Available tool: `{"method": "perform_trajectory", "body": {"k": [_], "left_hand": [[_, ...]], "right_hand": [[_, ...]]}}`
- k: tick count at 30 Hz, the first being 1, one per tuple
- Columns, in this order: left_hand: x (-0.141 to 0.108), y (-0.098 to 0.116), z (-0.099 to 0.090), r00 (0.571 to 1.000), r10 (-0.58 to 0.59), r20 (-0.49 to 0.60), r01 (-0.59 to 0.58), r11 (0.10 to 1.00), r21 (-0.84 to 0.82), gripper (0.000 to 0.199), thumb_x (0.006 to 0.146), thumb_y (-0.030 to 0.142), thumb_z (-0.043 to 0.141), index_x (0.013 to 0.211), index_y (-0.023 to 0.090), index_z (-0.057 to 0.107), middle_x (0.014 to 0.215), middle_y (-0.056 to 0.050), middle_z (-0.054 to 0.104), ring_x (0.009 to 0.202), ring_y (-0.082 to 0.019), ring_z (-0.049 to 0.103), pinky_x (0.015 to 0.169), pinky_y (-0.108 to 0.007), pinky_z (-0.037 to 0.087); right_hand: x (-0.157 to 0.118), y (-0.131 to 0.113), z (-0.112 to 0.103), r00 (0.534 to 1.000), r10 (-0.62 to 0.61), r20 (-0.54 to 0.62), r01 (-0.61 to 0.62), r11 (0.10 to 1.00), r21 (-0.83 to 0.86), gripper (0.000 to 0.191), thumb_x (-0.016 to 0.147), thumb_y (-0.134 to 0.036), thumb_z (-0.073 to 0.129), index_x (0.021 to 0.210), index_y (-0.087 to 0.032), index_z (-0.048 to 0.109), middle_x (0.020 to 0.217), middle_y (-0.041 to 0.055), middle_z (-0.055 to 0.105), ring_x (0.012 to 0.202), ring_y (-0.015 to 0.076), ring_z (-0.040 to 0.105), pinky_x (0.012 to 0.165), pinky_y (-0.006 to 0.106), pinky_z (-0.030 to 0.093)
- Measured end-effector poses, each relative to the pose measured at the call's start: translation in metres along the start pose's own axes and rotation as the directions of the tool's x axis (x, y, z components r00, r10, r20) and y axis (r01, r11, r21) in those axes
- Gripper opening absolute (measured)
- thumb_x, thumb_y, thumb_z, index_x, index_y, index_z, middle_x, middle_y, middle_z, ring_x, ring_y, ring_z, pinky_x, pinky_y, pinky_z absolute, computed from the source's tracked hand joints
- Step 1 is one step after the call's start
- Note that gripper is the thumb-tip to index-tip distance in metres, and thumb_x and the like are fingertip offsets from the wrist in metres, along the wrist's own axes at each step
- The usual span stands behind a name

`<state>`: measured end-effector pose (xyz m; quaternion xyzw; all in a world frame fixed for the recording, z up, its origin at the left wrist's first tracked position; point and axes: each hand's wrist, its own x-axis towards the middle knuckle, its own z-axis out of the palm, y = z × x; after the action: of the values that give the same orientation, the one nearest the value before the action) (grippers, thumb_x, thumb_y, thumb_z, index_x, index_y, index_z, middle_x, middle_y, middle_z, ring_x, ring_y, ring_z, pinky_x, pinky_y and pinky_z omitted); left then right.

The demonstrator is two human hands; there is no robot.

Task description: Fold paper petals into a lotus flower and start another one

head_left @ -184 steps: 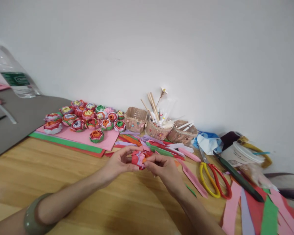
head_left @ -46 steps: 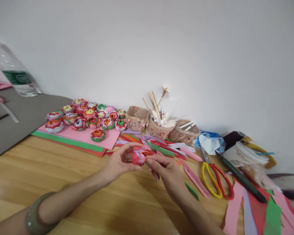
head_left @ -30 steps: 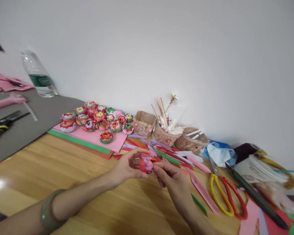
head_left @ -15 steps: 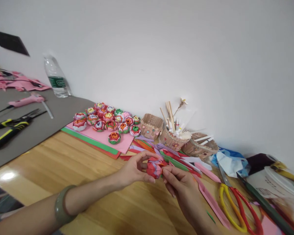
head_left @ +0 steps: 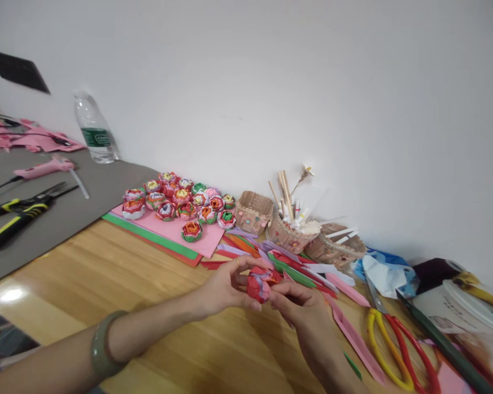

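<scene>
Between my two hands, above the wooden table [head_left: 148, 295], is a folded paper flower [head_left: 259, 284] in red, pink and purple. My left hand [head_left: 225, 287] grips it from the left, thumb below and fingers curled over the top. From the right, my right hand [head_left: 299, 309] pinches its lower right edge; those fingertips are partly hidden. Loose folded paper strips [head_left: 291, 268] in red, green, purple and pink lie just behind the hands. Farther back, several finished paper flowers [head_left: 186, 210] stand in rows on stacked coloured paper sheets [head_left: 207, 241].
Small decorated baskets [head_left: 252, 210] line the wall, one filled with sticks. To the right lie scissors [head_left: 388, 339], a green-handled tool [head_left: 439, 339] and a white-lidded tub [head_left: 456, 306]. A grey mat [head_left: 98, 191] at left carries pliers [head_left: 28, 210], a pink glue gun [head_left: 47, 167] and a water bottle [head_left: 94, 131].
The flower has turned slightly in my hands. My right fingers have shifted a little left and lower along its edge. Everything else stays where it was.
</scene>
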<state>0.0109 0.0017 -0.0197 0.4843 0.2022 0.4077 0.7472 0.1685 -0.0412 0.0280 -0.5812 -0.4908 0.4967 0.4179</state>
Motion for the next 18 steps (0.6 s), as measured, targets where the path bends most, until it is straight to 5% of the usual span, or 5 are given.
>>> {"method": "perform_trajectory", "body": {"k": [5, 10, 18], "left_hand": [[0.0, 0.0, 0.0, 0.999, -0.034, 0.02, 0.034, 0.999, -0.008, 0.059, 0.048, 0.016, 0.083, 0.101, 0.022, 0.057, 0.089, -0.002, 0.064, 0.077, -0.015, 0.061, 0.064, -0.024, 0.047], [0.002, 0.002, 0.001, 1.0, -0.011, -0.012, 0.011, 1.0, 0.004, 0.056, 0.049, 0.017, 0.082, 0.1, 0.021, 0.058, 0.09, -0.003, 0.063, 0.074, -0.013, 0.06, 0.062, -0.022, 0.046], [0.002, 0.0, 0.001, 0.997, -0.081, -0.019, 0.08, 0.996, -0.026, 0.061, 0.044, 0.017, 0.084, 0.098, 0.021, 0.056, 0.09, -0.002, 0.063, 0.072, -0.014, 0.06, 0.061, -0.024, 0.045]], "right_hand": [[-0.001, 0.0, -0.003, 0.999, -0.051, 0.019, 0.052, 0.997, -0.062, 0.024, 0.062, -0.037, 0.073, 0.054, -0.017, 0.064, 0.056, -0.0009, 0.057, 0.055, 0.0122, 0.047, 0.054, 0.023, 0.036], [0.001, -0.002, -0.008, 0.972, -0.208, 0.108, 0.224, 0.959, -0.173, 0.02, 0.075, -0.038, 0.062, 0.071, -0.021, 0.072, 0.07, 0.0025, 0.064, 0.073, 0.0195, 0.057, 0.068, 0.029, 0.043], [0.004, -0.003, -0.01, 0.987, -0.148, 0.064, 0.158, 0.966, -0.206, 0.018, 0.068, -0.037, 0.067, 0.066, -0.02, 0.073, 0.067, 0.0039, 0.07, 0.065, 0.0186, 0.058, 0.062, 0.028, 0.043]]}}
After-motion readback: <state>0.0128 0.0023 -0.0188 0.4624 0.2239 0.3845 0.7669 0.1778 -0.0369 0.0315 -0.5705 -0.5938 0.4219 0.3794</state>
